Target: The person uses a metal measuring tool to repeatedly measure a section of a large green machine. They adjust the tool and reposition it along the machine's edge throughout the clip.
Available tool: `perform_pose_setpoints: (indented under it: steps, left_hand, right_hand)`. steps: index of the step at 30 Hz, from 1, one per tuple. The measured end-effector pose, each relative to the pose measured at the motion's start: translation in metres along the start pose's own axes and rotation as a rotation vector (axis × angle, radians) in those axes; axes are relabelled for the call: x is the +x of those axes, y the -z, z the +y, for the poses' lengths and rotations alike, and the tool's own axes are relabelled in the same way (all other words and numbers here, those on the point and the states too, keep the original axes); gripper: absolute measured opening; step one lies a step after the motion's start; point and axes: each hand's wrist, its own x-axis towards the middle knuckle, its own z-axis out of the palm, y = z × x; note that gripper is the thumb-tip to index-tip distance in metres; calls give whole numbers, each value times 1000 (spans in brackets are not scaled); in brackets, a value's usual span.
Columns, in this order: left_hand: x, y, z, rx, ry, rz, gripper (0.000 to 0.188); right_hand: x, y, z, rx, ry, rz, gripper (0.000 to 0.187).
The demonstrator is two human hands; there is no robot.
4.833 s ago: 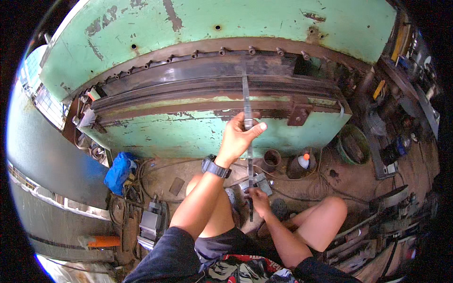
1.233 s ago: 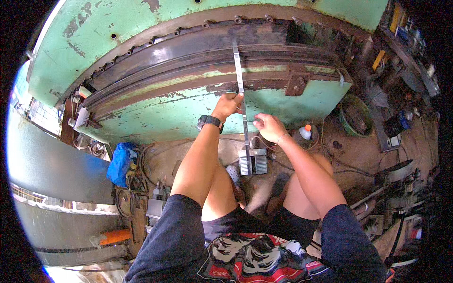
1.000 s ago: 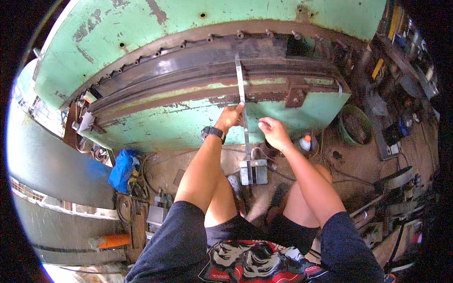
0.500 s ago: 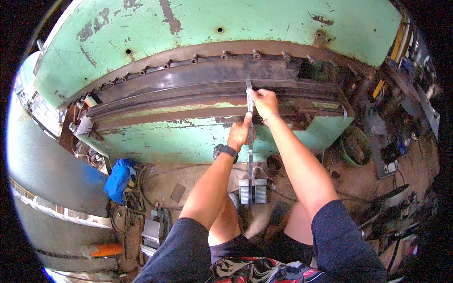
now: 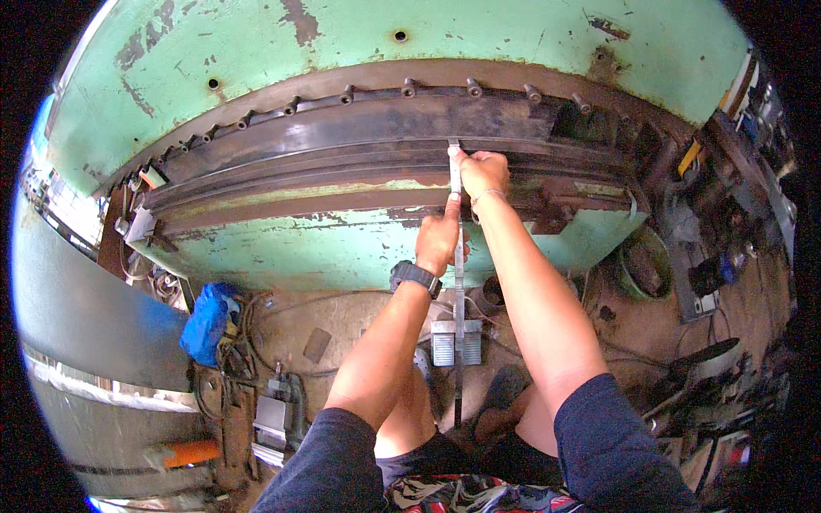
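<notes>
Fingers of the right hand are closed on the top end of a long narrow grey metal strip, at the dark steel slot of the big green press machine. Left hand grips the same strip just below, thumb pointing up along it. Strip's long axis runs vertical, lower end hanging free between the knees, above a grey twin foot pedal. Both hands nearly touching; open room only downward, toward the body.

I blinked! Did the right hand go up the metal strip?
Yes. The right hand climbed the metal strip from near the green panel's lower edge to the dark slot.
</notes>
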Motion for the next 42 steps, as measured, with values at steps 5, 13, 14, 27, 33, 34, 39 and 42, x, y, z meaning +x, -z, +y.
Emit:
perform_pose_setpoints:
  steps: [5, 13, 14, 27, 33, 34, 39, 42]
  left_hand:
    - [0, 5, 2, -9, 4, -1, 75]
    - [11, 7, -9, 47, -89, -12, 76]
    - [13, 10, -9, 47, -65, -44, 75]
    - [8, 6, -4, 35, -40, -11, 78]
    - [8, 10, -2, 56, -45, -39, 73]
    - [7, 8, -2, 43, -60, -21, 74]
    - [7, 9, -3, 35, -54, -27, 76]
    - [7, 9, -3, 30, -42, -35, 76]
  right_hand:
    - [1, -2, 0, 21, -5, -33, 44]
    - [-3, -6, 9, 14, 105, -12, 44]
    - [-4, -8, 10, 25, 99, -23, 44]
    - [0, -7, 13, -18, 63, -38, 46]
    - [0, -7, 11, -23, 79, -39, 46]
    - [0, -7, 11, -27, 74, -32, 46]
    - [-3, -5, 10, -21, 52, -68, 45]
    - [-3, -6, 10, -20, 42, -41, 45]
